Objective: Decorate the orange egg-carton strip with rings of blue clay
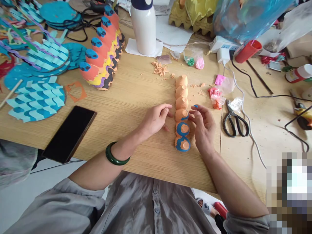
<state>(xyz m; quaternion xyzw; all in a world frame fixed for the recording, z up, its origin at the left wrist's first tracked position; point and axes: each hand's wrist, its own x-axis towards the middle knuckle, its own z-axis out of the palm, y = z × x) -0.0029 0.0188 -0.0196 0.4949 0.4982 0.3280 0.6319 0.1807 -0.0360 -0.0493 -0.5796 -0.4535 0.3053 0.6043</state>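
An orange row of egg-carton cups (182, 103) lies lengthwise on the table between my hands. Blue clay rings the two nearest cups, and a partial blue strip curves along the edge of the third. My left hand (156, 119) is just left of the row, fingers stretched loosely apart, some fingertips hidden beneath it. On the right side, my right hand (204, 126) has its fingers bent by the third cup, with a small bit of blue clay (195, 106) at its fingertips.
Scissors (234, 122) and a white cable (246, 113) lie to the right. Bagged pink clay (215, 92) sits closer in. A phone (69, 133) is at left, a white bottle (145, 31) behind. A finished-looking painted carton row (103, 48) and blue paper discs (36, 99) stand back left.
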